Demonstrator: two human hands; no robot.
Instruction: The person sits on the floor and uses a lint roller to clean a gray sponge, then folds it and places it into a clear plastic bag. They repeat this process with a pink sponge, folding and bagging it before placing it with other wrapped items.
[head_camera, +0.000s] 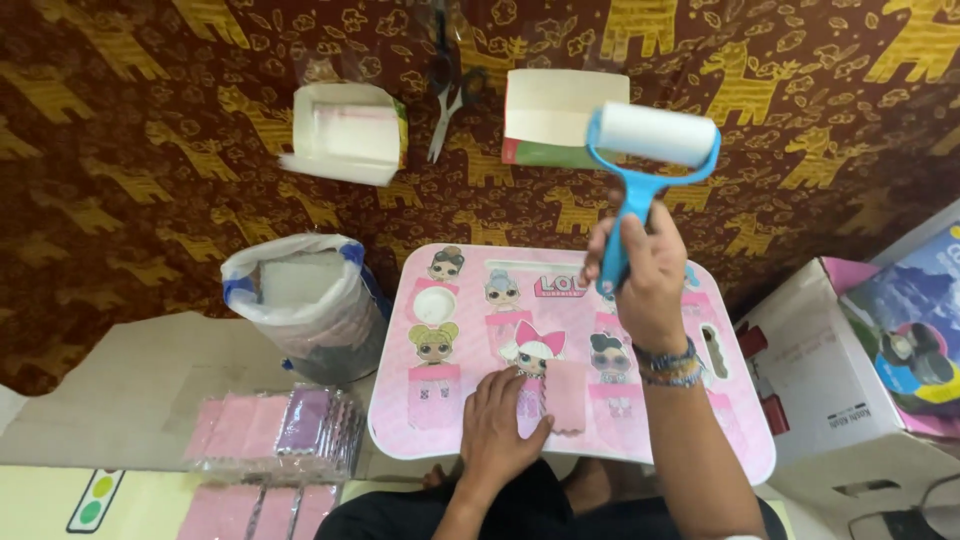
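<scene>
Right hand (642, 268) grips a blue lint roller (650, 150); left hand (503, 420) lies flat beside a pink cloth (565, 397) on the pink table (745, 455).

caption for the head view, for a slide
Left hand pins a pink cloth on a pink lap table; right hand lifts a blue lint roller.

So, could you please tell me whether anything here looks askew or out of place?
Nothing stands out. The left hand presses a pink cloth flat on the pink lap table; the right hand holds the blue lint roller above it.
</scene>
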